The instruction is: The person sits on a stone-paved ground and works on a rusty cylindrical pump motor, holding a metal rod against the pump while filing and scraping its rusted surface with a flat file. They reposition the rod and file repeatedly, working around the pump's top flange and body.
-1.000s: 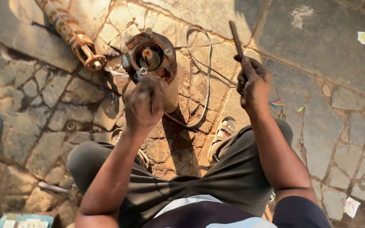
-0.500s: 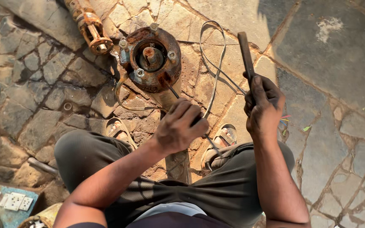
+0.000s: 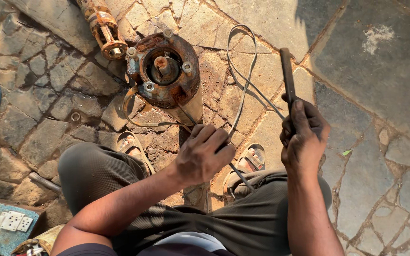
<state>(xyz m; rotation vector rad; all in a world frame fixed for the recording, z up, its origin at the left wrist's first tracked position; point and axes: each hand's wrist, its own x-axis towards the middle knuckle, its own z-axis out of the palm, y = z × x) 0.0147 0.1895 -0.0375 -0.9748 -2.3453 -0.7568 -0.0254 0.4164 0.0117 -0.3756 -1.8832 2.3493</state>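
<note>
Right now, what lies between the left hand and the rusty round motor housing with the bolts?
Head view: between the left hand and the rusty round motor housing lie a thin dark cable leading toward the hand, a curved flat strap and cracked stone paving.

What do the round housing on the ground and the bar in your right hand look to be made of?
Round housing: looks like iron or steel, with orange-brown rust, flaking patches and duller grey bolts on its rim. Bar, held upright in the right hand: dark, flat and matte; probably metal, though the picture leaves that open.
</note>
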